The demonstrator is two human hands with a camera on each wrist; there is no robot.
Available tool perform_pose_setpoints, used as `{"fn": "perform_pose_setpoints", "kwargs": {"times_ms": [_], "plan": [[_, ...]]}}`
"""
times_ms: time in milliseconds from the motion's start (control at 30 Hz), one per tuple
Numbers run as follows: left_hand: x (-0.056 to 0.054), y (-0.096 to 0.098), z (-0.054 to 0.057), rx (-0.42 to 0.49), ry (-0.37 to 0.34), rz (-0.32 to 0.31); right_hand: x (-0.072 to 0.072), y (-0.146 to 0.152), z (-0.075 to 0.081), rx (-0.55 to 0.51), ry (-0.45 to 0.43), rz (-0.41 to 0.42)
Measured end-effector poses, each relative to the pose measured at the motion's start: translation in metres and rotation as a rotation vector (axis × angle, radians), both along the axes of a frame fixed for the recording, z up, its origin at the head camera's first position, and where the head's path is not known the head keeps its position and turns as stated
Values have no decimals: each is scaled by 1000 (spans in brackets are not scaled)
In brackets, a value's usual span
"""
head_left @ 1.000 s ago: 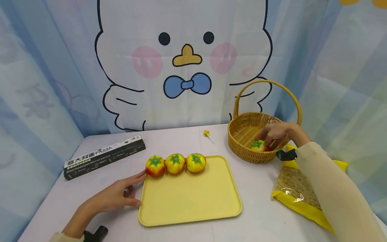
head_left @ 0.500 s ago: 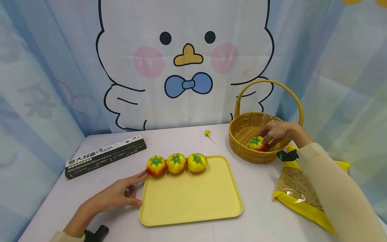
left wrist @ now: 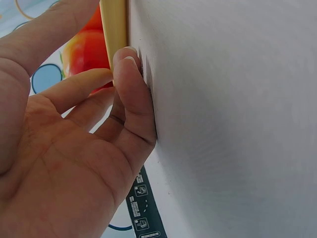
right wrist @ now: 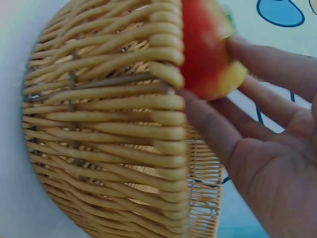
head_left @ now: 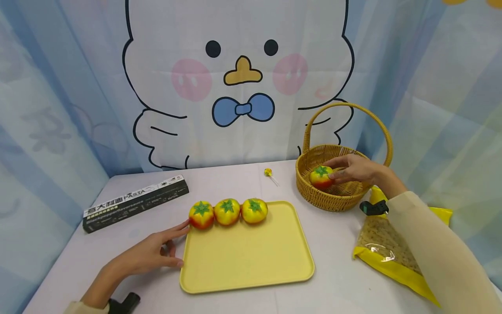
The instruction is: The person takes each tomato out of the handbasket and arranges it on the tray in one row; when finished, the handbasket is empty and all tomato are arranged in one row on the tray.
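Observation:
With the thumb and fingers of my right hand (head_left: 356, 170) I hold a red-and-yellow toy tomato (head_left: 320, 179) with a green star-shaped top. It is at the front left of the wicker basket (head_left: 327, 201), and the right wrist view shows the tomato (right wrist: 203, 54) at the woven rim. My left hand (head_left: 147, 253) touches the left edge of a yellow tray (head_left: 247, 257), fingers spread along it. Three similar toy tomatoes (head_left: 227, 212) sit in a row along the tray's back edge. In the left wrist view my fingertips are right at the tray's rim (left wrist: 115, 34).
A black-and-white pasta box (head_left: 135, 204) lies at the back left. A lollipop (head_left: 268, 172) is behind the tray, left of the basket. A yellow-edged clear bag (head_left: 386, 244) lies under my right forearm. The basket's tall handle (head_left: 386, 131) arches over it.
My right hand has moved left and up inside the basket with the toy tomato. My left hand, the tray and its three tomatoes have stayed put.

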State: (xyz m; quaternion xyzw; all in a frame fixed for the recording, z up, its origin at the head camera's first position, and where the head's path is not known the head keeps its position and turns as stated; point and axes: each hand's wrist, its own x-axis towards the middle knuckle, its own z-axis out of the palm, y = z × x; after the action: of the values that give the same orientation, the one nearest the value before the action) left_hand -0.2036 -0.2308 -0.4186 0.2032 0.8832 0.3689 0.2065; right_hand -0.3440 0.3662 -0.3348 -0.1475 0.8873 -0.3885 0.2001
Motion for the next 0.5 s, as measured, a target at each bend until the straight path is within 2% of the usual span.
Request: {"fn": "perform_pose_setpoints", "kwargs": {"times_ms": [100, 300, 500], "plan": [[0, 0, 0, 3, 2, -3, 1, -1, -4, -60, 28, -24], [-1, 0, -1, -3, 10, -5, 1, -9, -11, -240, 0, -45], [-1, -1, -1, 6, 8, -10, 6, -23, -9, -278, 38, -52]]}}
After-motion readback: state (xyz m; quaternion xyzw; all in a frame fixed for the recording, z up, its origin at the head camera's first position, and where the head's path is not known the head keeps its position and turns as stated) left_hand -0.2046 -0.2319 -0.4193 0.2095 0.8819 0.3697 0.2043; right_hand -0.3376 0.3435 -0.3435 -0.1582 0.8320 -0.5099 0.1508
